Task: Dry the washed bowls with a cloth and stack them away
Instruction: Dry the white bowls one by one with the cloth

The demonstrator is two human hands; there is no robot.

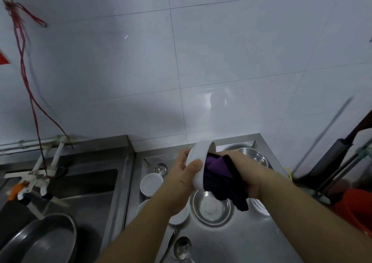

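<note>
My left hand (184, 174) grips a white bowl (198, 154) tipped on its side above the steel counter, thumb over its outer wall. My right hand (248, 174) holds a dark purple cloth (219, 178) bunched and pushed into the bowl's mouth; part of the cloth hangs down below. Beneath on the counter sit a white bowl (151, 183), another white bowl (179, 216) partly hidden by my left forearm, a steel bowl (211, 206), a steel bowl (251, 156) at the back and one more rim (259, 207) under my right wrist.
A steel sink (84, 194) lies to the left with a tap (34, 182) and a large metal pan (40, 240). Spoons lie on the counter (241, 242): a ladle (160, 169) at the back, a spoon (182, 248) near me. Poles and an orange bucket (354, 208) stand right.
</note>
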